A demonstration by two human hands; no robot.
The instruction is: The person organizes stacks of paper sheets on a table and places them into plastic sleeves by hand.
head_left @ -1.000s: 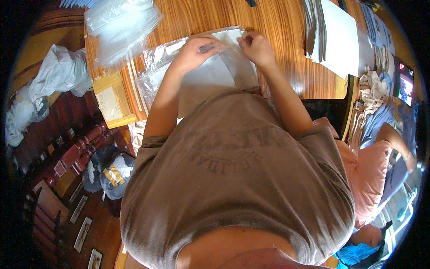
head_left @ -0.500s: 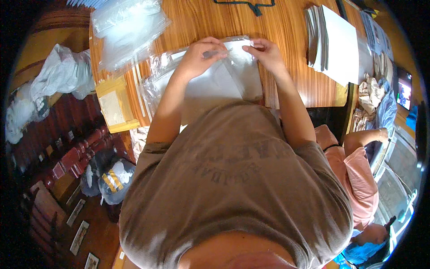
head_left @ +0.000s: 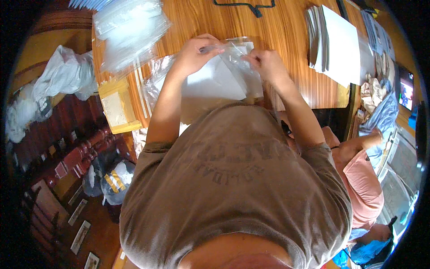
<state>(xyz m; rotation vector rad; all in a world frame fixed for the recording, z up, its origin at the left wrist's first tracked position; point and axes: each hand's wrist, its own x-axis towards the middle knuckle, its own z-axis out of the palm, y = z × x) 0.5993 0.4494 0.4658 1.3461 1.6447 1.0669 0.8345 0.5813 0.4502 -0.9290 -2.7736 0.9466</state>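
Note:
A clear plastic bag point(head_left: 242, 67) is stretched between my two hands on the wooden table. My left hand point(head_left: 195, 56) pinches the bag's film near its far edge. Close by on the right, my right hand point(head_left: 271, 67) has its fingers curled together on the bag's other side. A white sheet point(head_left: 208, 83) lies flat beneath my hands; whether it is inside the bag or under it I cannot tell. More crinkled clear film point(head_left: 154, 83) spreads out beside my left forearm.
A pile of clear plastic bags point(head_left: 130, 33) lies at the table's far left. At the right stands a stack of white sheets point(head_left: 333, 47). Brown tape point(head_left: 118, 105) covers the near left corner. A co-worker in a pink shirt point(head_left: 365, 186) is at my right.
My right hand has turned and closed its fingers, shifting slightly right and nearer to me. The film between my hands is now raised and creased. My left hand has moved slightly left.

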